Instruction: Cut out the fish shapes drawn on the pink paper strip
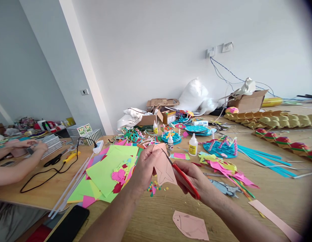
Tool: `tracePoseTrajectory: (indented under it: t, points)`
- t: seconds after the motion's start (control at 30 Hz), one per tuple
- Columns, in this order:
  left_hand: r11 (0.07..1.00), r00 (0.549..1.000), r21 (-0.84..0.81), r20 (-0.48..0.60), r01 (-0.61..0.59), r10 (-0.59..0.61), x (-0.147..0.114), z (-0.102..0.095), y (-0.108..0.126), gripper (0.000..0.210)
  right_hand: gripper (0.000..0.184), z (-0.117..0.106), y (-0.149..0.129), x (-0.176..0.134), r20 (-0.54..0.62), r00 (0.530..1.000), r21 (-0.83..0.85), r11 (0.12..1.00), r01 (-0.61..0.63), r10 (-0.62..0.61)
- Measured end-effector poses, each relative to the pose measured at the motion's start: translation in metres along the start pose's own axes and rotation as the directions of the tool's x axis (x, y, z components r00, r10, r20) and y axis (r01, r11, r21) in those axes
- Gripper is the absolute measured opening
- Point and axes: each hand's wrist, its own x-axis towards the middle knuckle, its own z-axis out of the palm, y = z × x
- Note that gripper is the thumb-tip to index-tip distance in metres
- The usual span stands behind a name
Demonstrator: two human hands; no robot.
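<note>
My left hand (pixel 146 165) pinches the upper left of a pink paper piece (pixel 164 169) with a fish outline drawn on it. Red-handled scissors (pixel 186 181) sit in my right hand (pixel 192 178), its fingers wrapped round the handles. Their blades reach the paper's upper right edge, close to my left thumb; how far they are apart is hard to see. Below my hands, a second pink paper piece with a drawn fish (pixel 189 224) lies flat on the table. Small coloured paper dots (pixel 158 188) are scattered behind the held paper.
Coloured paper sheets (pixel 100 174) and a black phone (pixel 69 223) lie to the left. Glue bottles (pixel 193 145) stand behind my hands, near blue decorated plates (pixel 218 148). Paper scraps (pixel 228 169) and egg-carton strips (pixel 274 119) are at right. A co-worker's hands (pixel 32 148) are at far left.
</note>
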Motion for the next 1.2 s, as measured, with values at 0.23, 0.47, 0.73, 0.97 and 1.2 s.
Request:
tracePoseTrajectory:
  t: [0.23, 0.47, 0.73, 0.97, 1.2]
  points:
    - [0.999, 1.0, 0.032, 0.003, 0.002, -0.002, -0.0009, -0.001, -0.0003, 0.02, 0.046, -0.0016, -0.0003, -0.0024, 0.014, 1.0, -0.028, 0.999, 0.018, -0.017]
    - [0.998, 0.998, -0.001, 0.017, 0.055, -0.055, -0.0022, 0.0009, 0.0041, 0.017, 0.051, -0.0021, -0.0033, -0.0034, 0.013, 1.0, -0.025, 1.0, 0.011, -0.011]
    - [0.998, 0.997, -0.007, 0.015, 0.07, -0.07, -0.0018, 0.0005, 0.0043, 0.016, 0.045, -0.0014, -0.0004, -0.0032, 0.008, 1.0, -0.022, 1.0, 0.006, -0.006]
    - [0.997, 0.997, 0.032, 0.016, 0.07, -0.07, -0.0022, -0.0003, 0.0072, 0.021, 0.037, -0.0019, 0.0021, -0.0011, 0.007, 0.999, -0.033, 0.999, 0.035, -0.035]
    - [0.994, 1.0, 0.105, -0.004, 0.023, -0.023, -0.002, -0.0034, 0.0064, 0.021, 0.035, -0.0018, 0.0009, -0.0023, 0.009, 1.0, -0.015, 1.0, 0.021, -0.02]
